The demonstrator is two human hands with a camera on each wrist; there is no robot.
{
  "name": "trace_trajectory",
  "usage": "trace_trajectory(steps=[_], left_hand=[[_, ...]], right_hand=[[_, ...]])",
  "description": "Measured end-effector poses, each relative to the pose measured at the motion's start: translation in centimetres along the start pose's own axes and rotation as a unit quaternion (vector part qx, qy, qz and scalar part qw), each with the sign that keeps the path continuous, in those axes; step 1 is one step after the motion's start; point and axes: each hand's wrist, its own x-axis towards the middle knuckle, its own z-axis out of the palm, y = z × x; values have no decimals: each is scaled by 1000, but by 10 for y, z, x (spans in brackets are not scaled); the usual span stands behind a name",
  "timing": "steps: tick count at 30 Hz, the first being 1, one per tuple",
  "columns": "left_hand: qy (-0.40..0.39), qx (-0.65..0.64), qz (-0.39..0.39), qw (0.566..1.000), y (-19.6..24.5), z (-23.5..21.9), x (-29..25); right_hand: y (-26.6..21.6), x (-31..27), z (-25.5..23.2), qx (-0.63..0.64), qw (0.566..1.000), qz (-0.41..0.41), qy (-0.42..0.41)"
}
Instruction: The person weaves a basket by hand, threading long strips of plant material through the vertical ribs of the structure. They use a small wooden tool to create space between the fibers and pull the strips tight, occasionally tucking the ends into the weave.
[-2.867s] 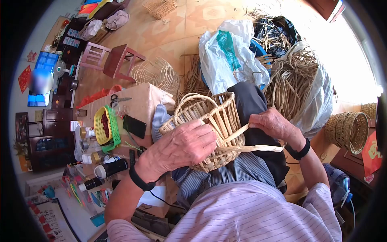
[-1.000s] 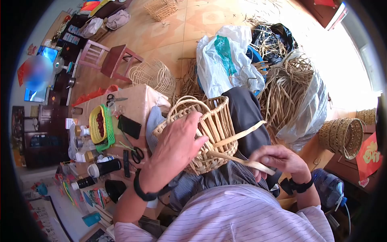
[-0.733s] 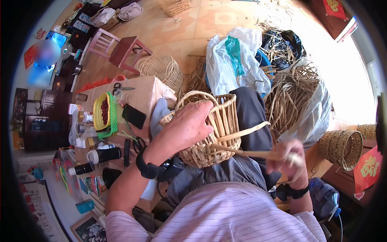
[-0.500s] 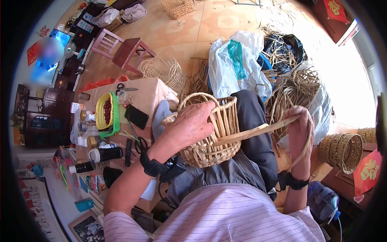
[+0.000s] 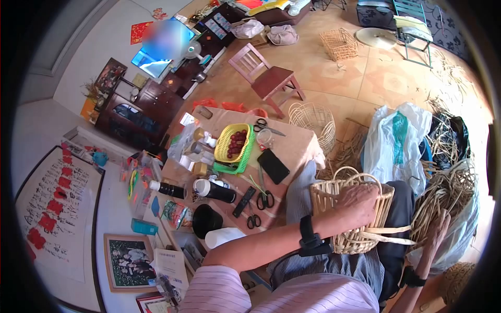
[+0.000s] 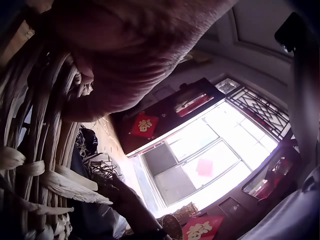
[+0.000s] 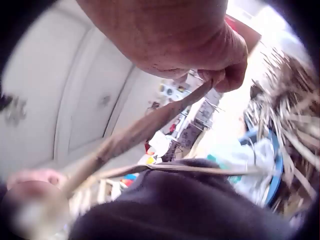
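Observation:
A small woven basket (image 5: 355, 243) with an arched handle (image 5: 348, 169) sits on the person's lap. The left hand (image 5: 360, 202) grips its upper side; in the left wrist view the hand (image 6: 120, 60) bends over the upright stakes (image 6: 37, 120), its fingertips mostly hidden. Two pale flat strips (image 5: 391, 229) stick out from the basket's lower side toward the right. Beyond them, the right hand (image 5: 437, 229) is raised over the right knee. Close up in the right wrist view, that hand (image 7: 175, 40) pinches a long dried plant strip (image 7: 145, 125) between thumb and fingers.
On the table (image 5: 297, 143) left of the lap are a basket of red fruit (image 5: 237, 144), a phone (image 5: 273, 167), scissors (image 5: 264, 199) and bottles. Bagged dried strips (image 5: 443, 193) and a white plastic bag (image 5: 391, 146) lie ahead right. An open frame basket (image 5: 318, 122) stands behind the table.
The head view has swung left, so the scene shifts right. The right hand pulled a strip out from the basket and to the right. The left hand stays on the basket's side.

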Motion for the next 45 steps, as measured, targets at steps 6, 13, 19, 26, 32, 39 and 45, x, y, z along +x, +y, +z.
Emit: trace_trajectory(steps=[6, 13, 19, 26, 32, 39, 45], left_hand=[[-99, -20, -18, 995, 11, -28, 6], [-83, -10, 22, 996, -3, -9, 7], [-40, -40, 33, 998, -12, 0, 7], [-84, -43, 16, 995, -14, -2, 14], [-115, -66, -1, 991, -12, -7, 19], [-164, -45, 15, 985, -11, -9, 23], [-306, -95, 96, 942, -40, -15, 33]], right_hand=[[-203, -5, -17, 260, 960, 50, -95], [-336, -55, -16, 216, 957, -69, -180], [-342, -67, -7, 218, 947, -117, -203], [-341, -71, 1, 130, 944, -266, -144], [-337, -77, -8, 37, 929, -305, -207], [-350, -77, -10, -66, 912, -279, -295], [-356, -74, -24, -131, 872, -224, -415]])
